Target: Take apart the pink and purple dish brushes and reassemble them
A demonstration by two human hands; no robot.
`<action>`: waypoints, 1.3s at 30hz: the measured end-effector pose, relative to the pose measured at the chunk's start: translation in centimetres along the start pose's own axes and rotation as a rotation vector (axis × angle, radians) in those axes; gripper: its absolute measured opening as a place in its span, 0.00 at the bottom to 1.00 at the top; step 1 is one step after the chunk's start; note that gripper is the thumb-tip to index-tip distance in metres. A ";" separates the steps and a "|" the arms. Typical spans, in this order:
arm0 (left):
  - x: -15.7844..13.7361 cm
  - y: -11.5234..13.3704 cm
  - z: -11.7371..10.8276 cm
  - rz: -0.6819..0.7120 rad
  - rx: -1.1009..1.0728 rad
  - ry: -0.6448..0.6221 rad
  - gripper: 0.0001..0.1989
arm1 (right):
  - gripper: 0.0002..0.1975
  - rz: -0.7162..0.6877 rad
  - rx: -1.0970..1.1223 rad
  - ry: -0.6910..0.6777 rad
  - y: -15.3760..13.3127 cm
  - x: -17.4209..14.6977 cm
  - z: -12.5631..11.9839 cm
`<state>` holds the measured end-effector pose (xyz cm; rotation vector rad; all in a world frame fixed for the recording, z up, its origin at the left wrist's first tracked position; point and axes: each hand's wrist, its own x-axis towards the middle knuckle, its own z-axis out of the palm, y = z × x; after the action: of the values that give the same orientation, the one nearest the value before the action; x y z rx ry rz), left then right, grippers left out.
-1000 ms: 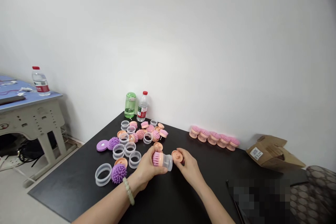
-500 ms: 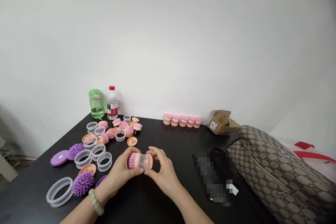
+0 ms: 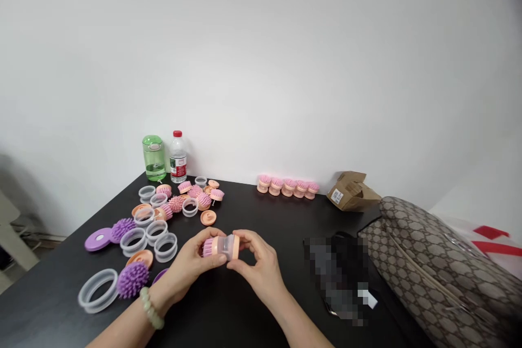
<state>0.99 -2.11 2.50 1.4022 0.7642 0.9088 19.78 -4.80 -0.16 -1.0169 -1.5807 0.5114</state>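
Between both hands, above the black table, is a scalp massage brush (image 3: 225, 248) lying on its side. It has pink bristles on the left, a translucent ring in the middle and a peach cap on the right. My left hand (image 3: 198, 258) wraps round the bristle end, its thumb along the ring. My right hand (image 3: 258, 261) grips the peach cap between thumb and fingers. Left of the hands lie loose translucent rings (image 3: 166, 247), purple bristle heads (image 3: 132, 279), pink bristle heads (image 3: 177, 204) and a peach cap (image 3: 208, 217).
Several assembled pink brushes (image 3: 288, 187) stand in a row by the wall. A green cup (image 3: 154, 159) and a water bottle (image 3: 178, 157) are at the back left. To the right are a cardboard box (image 3: 353, 192), a blurred dark object (image 3: 338, 274) and a patterned bag (image 3: 440, 261).
The view has shifted slightly, so the table items sit a little further right. Both hands still hold the brush, and the peach cap now faces squarely against the ring.
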 end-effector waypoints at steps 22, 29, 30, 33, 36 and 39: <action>-0.2 -0.5 0.5 -0.079 -0.249 -0.059 0.27 | 0.22 -0.343 -0.133 -0.130 -1.1 0.5 -2.0; -0.3 -0.2 0.5 -0.123 -0.239 -0.053 0.27 | 0.23 -0.397 -0.194 -0.142 -0.9 0.3 -2.1; -0.3 -0.1 0.5 -0.106 -0.239 -0.047 0.26 | 0.23 -0.397 -0.207 -0.129 -0.8 0.2 -2.0; -0.3 0.0 0.5 -0.030 -0.194 -0.046 0.27 | 0.20 -0.308 -0.231 -0.087 -0.7 -0.1 -1.8; -0.2 -0.4 0.3 0.082 0.019 -0.044 0.28 | 0.11 -0.164 -0.229 -0.106 -1.0 -0.1 -1.4; -0.1 -1.0 0.1 0.209 0.257 -0.009 0.26 | 0.10 -0.086 -0.204 -0.122 -1.2 0.0 -1.0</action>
<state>1.09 -2.17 1.54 1.7359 0.7570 0.9897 20.33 -5.68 1.07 -1.0814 -1.8052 0.3635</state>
